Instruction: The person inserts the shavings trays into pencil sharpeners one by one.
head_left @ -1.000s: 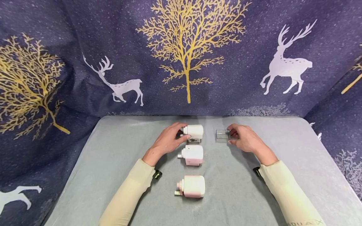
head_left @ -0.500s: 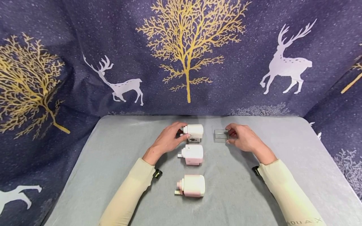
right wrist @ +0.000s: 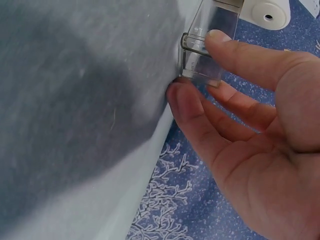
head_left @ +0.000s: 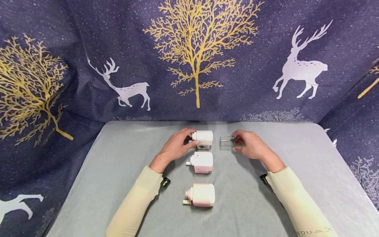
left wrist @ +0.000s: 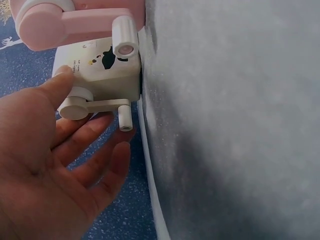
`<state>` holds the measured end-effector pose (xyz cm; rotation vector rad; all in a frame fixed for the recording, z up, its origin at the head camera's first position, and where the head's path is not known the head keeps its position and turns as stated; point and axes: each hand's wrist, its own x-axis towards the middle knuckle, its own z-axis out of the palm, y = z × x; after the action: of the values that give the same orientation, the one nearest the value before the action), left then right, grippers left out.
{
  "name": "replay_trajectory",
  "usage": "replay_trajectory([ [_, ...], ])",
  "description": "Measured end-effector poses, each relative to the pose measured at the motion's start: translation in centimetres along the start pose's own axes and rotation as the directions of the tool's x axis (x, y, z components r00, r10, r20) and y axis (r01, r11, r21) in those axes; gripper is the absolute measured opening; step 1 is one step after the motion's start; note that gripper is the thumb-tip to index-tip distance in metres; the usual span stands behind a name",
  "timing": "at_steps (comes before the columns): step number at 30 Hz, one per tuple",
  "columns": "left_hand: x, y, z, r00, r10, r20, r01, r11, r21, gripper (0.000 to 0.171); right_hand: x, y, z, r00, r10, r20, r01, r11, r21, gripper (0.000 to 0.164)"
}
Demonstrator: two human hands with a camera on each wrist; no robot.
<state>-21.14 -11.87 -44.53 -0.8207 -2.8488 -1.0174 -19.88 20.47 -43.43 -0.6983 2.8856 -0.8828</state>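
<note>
Farthest back in a column of crank pencil sharpeners stands a white pencil sharpener with a dark printed picture. My left hand holds it from its crank side; the left wrist view shows the thumb on its body near the collar and the crank hanging free. To its right, a clear plastic shavings drawer is pinched by my right hand, thumb on one side and fingers on the other. A narrow gap separates the drawer from the sharpener. In the right wrist view a metal clip shows on the drawer.
Two pink-and-white pencil sharpeners stand in front of the white one: a middle sharpener close behind my left thumb's side and a nearer sharpener. All sit on a grey-covered table. A dark blue patterned cloth hangs along the back edge.
My right hand has moved left with the clear drawer, bringing it closer to the white pencil sharpener. The left hand and the sharpeners have stayed in place.
</note>
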Motion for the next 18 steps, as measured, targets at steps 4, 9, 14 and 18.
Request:
replay_trajectory([
  [4, 0.0, 0.0, 0.0, 1.0, -0.015, 0.002, 0.015, 1.0, 0.006, 0.056, 0.2, -0.3, 0.1, 1.0, 0.005, 0.006, -0.005, 1.0, -0.008, 0.047],
  [9, 0.0, 0.2, 0.0, 1.0, -0.027, 0.009, 0.027, 1.0, 0.0, 0.057, 0.3, -0.7, 0.2, 1.0, 0.008, 0.007, -0.008, 1.0, -0.021, 0.048],
  [14, -0.1, 0.1, 0.1, 1.0, -0.024, 0.008, 0.024, 1.0, -0.005, 0.055, 0.4, -1.0, 0.4, 1.0, 0.01, 0.016, -0.01, 1.0, -0.011, 0.048],
  [18, -0.1, 0.1, 0.1, 1.0, -0.022, 0.007, 0.022, 1.0, -0.011, 0.053, 0.6, -1.2, 0.6, 1.0, 0.009, 0.019, -0.009, 1.0, -0.006, 0.048],
])
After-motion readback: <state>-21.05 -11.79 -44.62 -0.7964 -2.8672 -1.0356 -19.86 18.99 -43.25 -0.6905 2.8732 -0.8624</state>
